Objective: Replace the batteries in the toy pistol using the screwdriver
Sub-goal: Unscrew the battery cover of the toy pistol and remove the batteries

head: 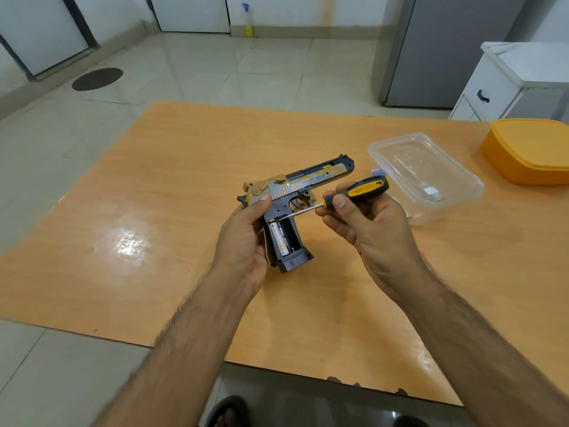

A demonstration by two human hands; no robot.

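Left hand (246, 238) wraps the rear of the toy pistol (295, 204) grip, thumb up on the frame, holding it above the wooden table (154, 211), muzzle pointing away and right. Right hand (363, 220) pinches the screwdriver (354, 192) at the collar of its black-and-yellow handle; the shaft angles down-left, tip at the top edge of the open battery bay.

Bay cover is off. One AA battery (278, 238) sits in the left slot; the right slot looks empty. My read: mid-swap, levering a cell out or just finished with one.

Handling, as judgement: pistol is moulded plastic, probably light, stiff enough for a firm hold on the grip. Keep fingers off the bay opening. Spring contacts look like the fragile bit, so pry gently. Battery is smooth and round, likely to roll if dropped on that glossy top.

Further back on the right: clear plastic container (431, 177) with small items inside, can't tell what. Beyond it, an orange lidded box (529, 152).
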